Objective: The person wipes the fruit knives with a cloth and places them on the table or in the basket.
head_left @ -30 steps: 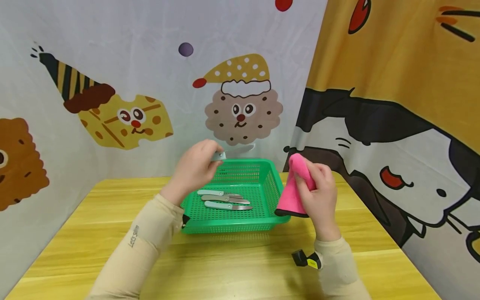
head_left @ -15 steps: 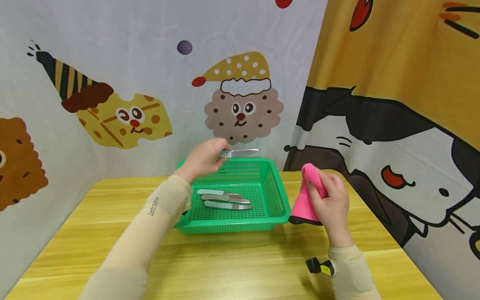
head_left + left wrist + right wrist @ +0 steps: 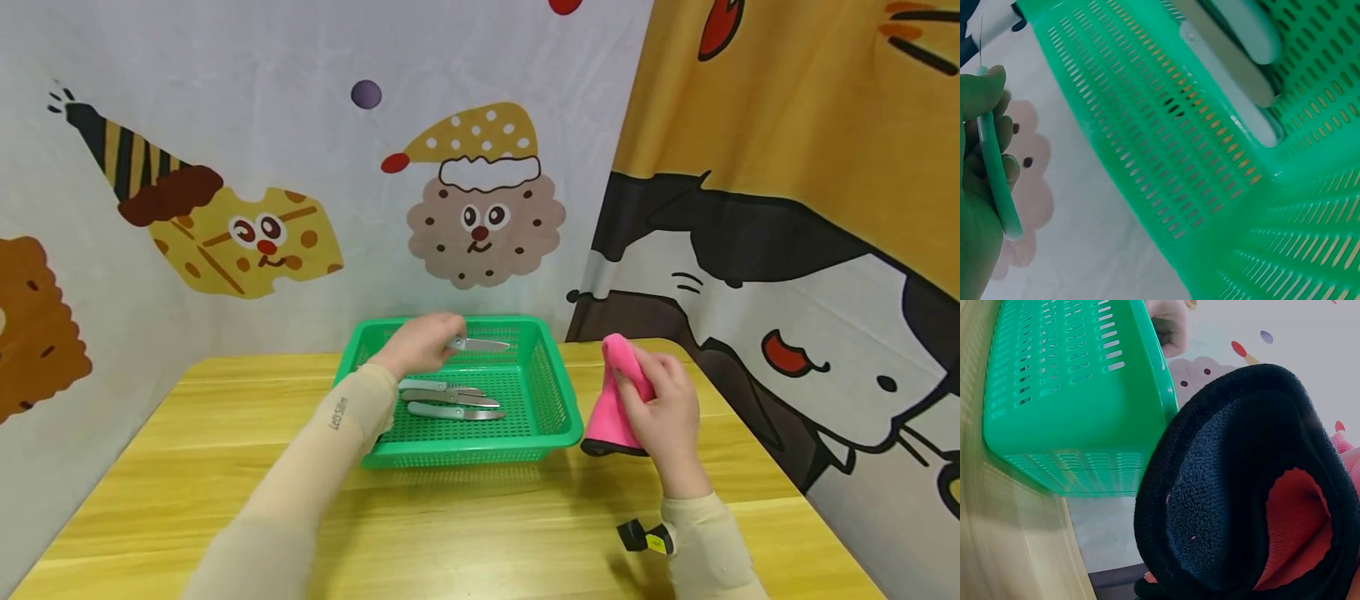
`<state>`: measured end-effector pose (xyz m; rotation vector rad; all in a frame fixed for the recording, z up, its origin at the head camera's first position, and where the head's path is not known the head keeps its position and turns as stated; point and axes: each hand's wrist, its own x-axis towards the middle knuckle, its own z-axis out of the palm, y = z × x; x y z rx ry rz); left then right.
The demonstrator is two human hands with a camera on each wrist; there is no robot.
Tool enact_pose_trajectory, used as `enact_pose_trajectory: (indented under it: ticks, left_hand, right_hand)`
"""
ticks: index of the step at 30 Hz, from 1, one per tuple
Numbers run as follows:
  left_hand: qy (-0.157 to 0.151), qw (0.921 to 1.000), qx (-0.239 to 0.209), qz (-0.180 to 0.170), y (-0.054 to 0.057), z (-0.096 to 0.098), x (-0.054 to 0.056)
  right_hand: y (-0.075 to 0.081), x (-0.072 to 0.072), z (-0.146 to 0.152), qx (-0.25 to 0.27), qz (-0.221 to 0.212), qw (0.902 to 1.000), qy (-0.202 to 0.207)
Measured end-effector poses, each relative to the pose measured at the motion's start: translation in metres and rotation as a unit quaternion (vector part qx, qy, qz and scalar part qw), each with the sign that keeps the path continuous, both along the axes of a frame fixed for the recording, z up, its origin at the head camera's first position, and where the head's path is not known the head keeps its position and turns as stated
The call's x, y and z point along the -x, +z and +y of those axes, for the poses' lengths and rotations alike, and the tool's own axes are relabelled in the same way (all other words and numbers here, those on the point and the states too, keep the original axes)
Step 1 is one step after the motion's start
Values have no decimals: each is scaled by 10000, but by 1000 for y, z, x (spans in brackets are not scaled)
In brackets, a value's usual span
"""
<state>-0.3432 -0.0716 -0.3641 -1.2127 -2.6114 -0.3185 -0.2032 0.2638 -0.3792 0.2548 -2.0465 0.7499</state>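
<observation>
My left hand [image 3: 423, 343] grips the pale-green handle of a small knife [image 3: 483, 345], its blade pointing right, over the back part of a green plastic basket [image 3: 465, 457]. In the left wrist view the knife handle [image 3: 999, 175] lies across the curled fingers. Several knives [image 3: 450, 398] with pale-green and greyish handles lie side by side on the basket floor, blades to the right. To the right of the basket, my right hand [image 3: 663, 408] holds a folded pink cloth [image 3: 617, 408] with a black edge. The right wrist view shows the cloth's dark inner side [image 3: 1210, 487].
The basket stands on a yellow wood-grain table [image 3: 450, 533] near its back edge. Behind it hangs a white curtain [image 3: 300, 67] with cartoon prints. An orange printed curtain [image 3: 810, 100] runs along the right side.
My left hand first shifted slightly right with the knife, then lowered it toward the basket. My right hand moved right and slightly down with the cloth, away from the basket.
</observation>
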Motion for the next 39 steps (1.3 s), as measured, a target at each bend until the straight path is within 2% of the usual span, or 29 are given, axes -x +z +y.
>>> enact_pose_trajectory:
  ticks: [5,9,13,19,25,28,32,39]
  left_hand:
    - [31,9993,323,-172,-14,2,4]
    - [4,9978,530,-397,-20,4,5]
    - [27,9963,654,-559,-22,5,8]
    - [172,9890,810,-1230,-26,5,10]
    - [216,9844,895,-1501,-29,4,9]
    - [210,9790,934,-1797,-29,5,6]
    - [351,9698,1094,-2152,-28,5,2]
    - [482,9642,1268,-2277,-30,4,0]
  right_hand:
    - [-2,0,2,-36,-111,9999,-42]
    - [-3,1,4,-49,-83,9999,-48]
    - [-4,1,4,-75,-148,9998,-69]
    - [-7,1,3,-49,-236,9997,-31]
    - [-6,2,2,-95,-176,9998,4]
    - [-6,2,1,-130,-147,9998,17]
    - [-6,2,1,-122,-144,9998,15]
    - [-6,2,2,-36,-239,9997,-70]
